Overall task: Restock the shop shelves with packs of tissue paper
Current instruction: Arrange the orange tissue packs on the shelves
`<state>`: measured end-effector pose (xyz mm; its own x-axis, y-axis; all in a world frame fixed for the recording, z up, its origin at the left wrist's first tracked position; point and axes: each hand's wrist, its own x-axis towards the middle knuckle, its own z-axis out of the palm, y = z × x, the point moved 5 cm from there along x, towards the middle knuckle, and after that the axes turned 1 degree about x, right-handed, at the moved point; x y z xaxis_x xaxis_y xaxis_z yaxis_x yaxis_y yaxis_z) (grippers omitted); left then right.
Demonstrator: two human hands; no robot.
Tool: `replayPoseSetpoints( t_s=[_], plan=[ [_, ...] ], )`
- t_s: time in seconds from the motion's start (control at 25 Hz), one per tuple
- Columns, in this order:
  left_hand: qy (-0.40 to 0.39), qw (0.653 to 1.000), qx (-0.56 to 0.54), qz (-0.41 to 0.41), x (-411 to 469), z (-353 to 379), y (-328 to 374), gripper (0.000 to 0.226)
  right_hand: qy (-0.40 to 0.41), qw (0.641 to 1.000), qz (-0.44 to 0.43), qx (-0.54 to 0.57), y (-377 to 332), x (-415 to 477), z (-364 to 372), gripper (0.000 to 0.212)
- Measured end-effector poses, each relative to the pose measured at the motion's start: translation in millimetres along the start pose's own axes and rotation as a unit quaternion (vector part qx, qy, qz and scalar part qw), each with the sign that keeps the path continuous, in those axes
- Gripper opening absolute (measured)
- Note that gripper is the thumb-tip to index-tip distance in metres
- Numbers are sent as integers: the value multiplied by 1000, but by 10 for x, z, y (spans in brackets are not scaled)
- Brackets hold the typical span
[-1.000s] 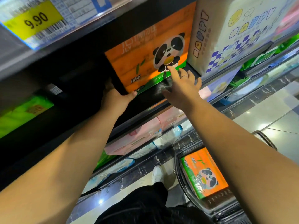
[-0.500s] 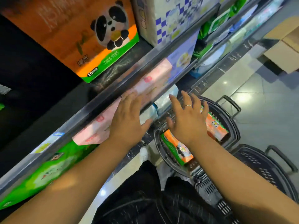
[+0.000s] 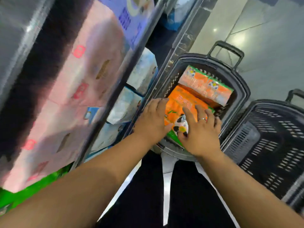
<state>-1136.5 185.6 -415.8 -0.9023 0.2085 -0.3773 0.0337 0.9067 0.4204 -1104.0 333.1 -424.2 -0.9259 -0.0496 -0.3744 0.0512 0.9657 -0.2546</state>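
Note:
Two orange tissue packs with panda prints lie in a dark shopping basket (image 3: 243, 89) on the floor. My left hand (image 3: 152, 121) and my right hand (image 3: 199, 129) are both down over the nearer orange pack (image 3: 181, 102). The fingers of each are spread and fairly straight, lying on or just above its top face. A ring shows on my right hand. The second orange pack (image 3: 205, 84) lies beyond it, tilted against the basket's far side. The shelves (image 3: 148, 45) stand to the left.
Pink tissue packs (image 3: 82, 89) fill the shelf at the left, with pale blue packs (image 3: 125, 106) on a lower shelf beside the basket. A second, empty black basket (image 3: 271, 140) sits at the right. Tiled floor (image 3: 271, 38) lies beyond.
My hands left the orange pack on the upper shelf, dropped past the lower shelves, and now reach onto the pack in the basket. The view has swung downward.

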Motion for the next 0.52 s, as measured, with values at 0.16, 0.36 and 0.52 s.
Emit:
replayPoseSetpoints(
  t_s=[0.16,0.36,0.52],
  plan=[
    [-44,999,-18,-9,552,753,-404,83,-71,996,56,20,308,289,861,81],
    [-106,994,-13,-25,1120,1708,-959,87,-122,974,181,57,693,515,1899,98],
    [-137,989,-5,-50,1312,2117,-1166,96,-137,937,298,121,904,632,2392,115]
  ],
)
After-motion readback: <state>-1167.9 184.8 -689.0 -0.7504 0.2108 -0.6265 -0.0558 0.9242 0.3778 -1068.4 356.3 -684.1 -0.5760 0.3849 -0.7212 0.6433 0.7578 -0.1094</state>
